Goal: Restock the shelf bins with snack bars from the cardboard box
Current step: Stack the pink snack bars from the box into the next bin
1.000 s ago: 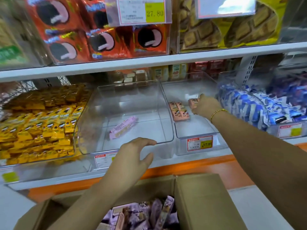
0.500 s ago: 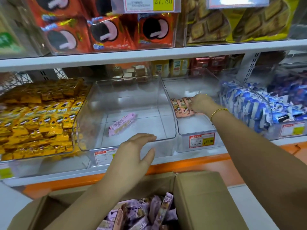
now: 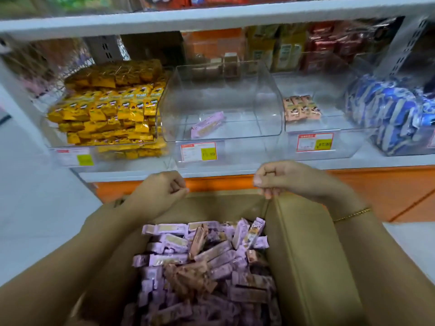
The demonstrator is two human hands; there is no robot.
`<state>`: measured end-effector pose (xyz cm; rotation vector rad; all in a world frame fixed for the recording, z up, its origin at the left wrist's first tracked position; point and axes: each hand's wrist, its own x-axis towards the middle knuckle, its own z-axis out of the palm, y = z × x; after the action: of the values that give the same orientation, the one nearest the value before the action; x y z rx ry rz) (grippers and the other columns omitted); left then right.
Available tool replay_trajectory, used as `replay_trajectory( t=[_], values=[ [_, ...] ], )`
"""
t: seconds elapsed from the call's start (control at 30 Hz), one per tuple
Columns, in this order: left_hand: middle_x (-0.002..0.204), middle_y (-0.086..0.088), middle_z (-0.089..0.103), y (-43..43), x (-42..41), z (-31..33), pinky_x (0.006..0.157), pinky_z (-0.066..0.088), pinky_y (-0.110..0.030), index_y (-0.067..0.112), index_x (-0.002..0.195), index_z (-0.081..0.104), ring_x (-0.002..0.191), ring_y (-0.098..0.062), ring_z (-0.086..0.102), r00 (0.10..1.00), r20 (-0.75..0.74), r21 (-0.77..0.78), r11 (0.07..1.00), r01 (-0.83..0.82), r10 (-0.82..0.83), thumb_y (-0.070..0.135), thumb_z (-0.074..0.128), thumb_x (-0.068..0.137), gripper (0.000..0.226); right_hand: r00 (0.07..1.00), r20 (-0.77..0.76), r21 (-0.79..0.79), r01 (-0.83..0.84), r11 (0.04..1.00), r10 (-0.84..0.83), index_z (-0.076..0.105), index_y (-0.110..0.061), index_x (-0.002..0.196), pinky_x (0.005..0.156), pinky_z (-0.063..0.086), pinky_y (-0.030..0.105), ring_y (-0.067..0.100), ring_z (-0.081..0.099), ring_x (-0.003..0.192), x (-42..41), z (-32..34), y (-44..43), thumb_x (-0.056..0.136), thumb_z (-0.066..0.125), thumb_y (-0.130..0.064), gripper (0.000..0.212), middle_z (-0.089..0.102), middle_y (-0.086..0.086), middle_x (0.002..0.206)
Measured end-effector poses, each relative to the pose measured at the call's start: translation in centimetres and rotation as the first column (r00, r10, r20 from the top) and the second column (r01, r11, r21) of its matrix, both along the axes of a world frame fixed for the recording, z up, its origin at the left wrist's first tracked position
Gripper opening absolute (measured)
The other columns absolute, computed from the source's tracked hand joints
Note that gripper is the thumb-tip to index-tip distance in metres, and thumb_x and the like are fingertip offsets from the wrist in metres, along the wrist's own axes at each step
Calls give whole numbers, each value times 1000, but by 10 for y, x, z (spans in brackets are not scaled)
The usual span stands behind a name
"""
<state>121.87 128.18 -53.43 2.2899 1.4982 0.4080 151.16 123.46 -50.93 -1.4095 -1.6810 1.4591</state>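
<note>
Head view of a shop aisle with a pale tiled floor (image 3: 35,208). A white shelf (image 3: 235,171) sits on an orange base panel (image 3: 376,184), and a second white shelf board runs above it. On the lower shelf stand clear, hard plastic bins with curved fronts and price labels (image 3: 199,151). The middle bin (image 3: 268,107) holds one lilac snack bar (image 3: 207,125) lying flat and askew. The bin to its right (image 3: 334,142) holds a small flat cluster of salmon packets (image 3: 302,108). Glossy yellow packets (image 3: 110,109) are stacked high on the left, and blue-and-white packets (image 3: 388,114) are heaped on the far right. In front of the shelf, an open brown cardboard box (image 3: 306,255) with matte walls and one raised flap is filled with loosely piled lilac and brown snack bars (image 3: 200,267) in oblong, crimped wrappers. The left hand (image 3: 160,191) is curled into a loose fist above the box's far rim, with nothing visible in it. The right hand (image 3: 287,180), a thin gold bracelet (image 3: 352,215) on its wrist, is curled with its fingertips at the flap's top corner; whether they pinch the flap cannot be told.
</note>
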Motion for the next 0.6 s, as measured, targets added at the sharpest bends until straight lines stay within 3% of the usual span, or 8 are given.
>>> replay_trajectory(
  t=[0.13, 0.2, 0.27, 0.33, 0.4, 0.43, 0.53, 0.6],
  values=[
    [96, -4, 69, -11, -65, -17, 70, 42, -24, 14, 96, 65, 88, -20, 61, 956, -288, -156, 982, -110, 61, 40, 59, 85, 28, 954, 294, -150, -18, 989, 61, 61, -10, 100, 72, 50, 31, 16, 57, 79, -49, -89, 9, 87, 68, -26, 22, 63, 2, 89],
    [101, -15, 69, -20, -91, -25, 70, 39, -24, 4, 95, 68, 93, -28, 62, 940, -328, -136, 981, -141, 90, 36, 57, 83, 36, 903, 426, -152, 9, 988, 57, 51, -9, 124, 78, 46, 20, 18, 56, 98, -73, -126, 10, 84, 73, -28, 49, 59, 3, 114],
    [111, -19, 64, -28, -115, -37, 77, 37, -26, -1, 105, 65, 102, -32, 59, 910, -390, -132, 969, -208, 142, 20, 61, 88, 28, 844, 528, -112, -47, 993, 99, 35, -15, 142, 92, 40, 27, 24, 46, 123, -95, -155, 5, 80, 76, -35, 77, 44, 7, 141],
    [112, -14, 62, -34, -138, -49, 80, 36, -25, 2, 105, 61, 103, -25, 56, 863, -488, -200, 945, -258, 132, 20, 57, 88, 25, 777, 603, -93, -158, 983, 182, 19, -18, 150, 103, 33, 35, 29, 31, 137, -116, -178, 3, 78, 77, -40, 96, 27, 9, 153],
    [109, -12, 61, -36, -158, -61, 75, 37, -22, 5, 105, 58, 97, -23, 56, 861, -498, -251, 932, -262, 108, 20, 57, 87, 24, 746, 613, -88, -263, 961, 261, 16, -19, 152, 111, 26, 41, 29, 19, 144, -137, -198, 3, 82, 74, -35, 93, 14, 8, 158],
    [109, -13, 62, -38, -164, -65, 73, 38, -23, 5, 110, 57, 96, -23, 57, 862, -498, -260, 932, -251, 93, 18, 58, 87, 27, 753, 613, -32, -277, 960, 238, 21, -19, 151, 111, 29, 41, 29, 22, 143, -146, -209, 5, 86, 70, -30, 83, 15, 9, 158],
    [111, -16, 63, -40, -169, -71, 81, 44, -30, 5, 129, 46, 102, -28, 59, 850, -518, -221, 944, -244, 98, 17, 58, 88, 44, 806, 592, 206, -142, 968, -8, 36, -19, 145, 102, 40, 41, 31, 36, 134, -161, -226, 10, 93, 57, -13, 55, 27, 9, 153],
    [113, -17, 62, -38, -171, -74, 86, 44, -33, 5, 134, 43, 106, -30, 57, 858, -500, -222, 940, -258, 117, 20, 61, 88, 51, 824, 564, 211, -85, 974, -50, 37, -19, 144, 106, 37, 41, 31, 31, 137, -165, -226, 14, 93, 59, -16, 56, 26, 8, 153]
  ],
)
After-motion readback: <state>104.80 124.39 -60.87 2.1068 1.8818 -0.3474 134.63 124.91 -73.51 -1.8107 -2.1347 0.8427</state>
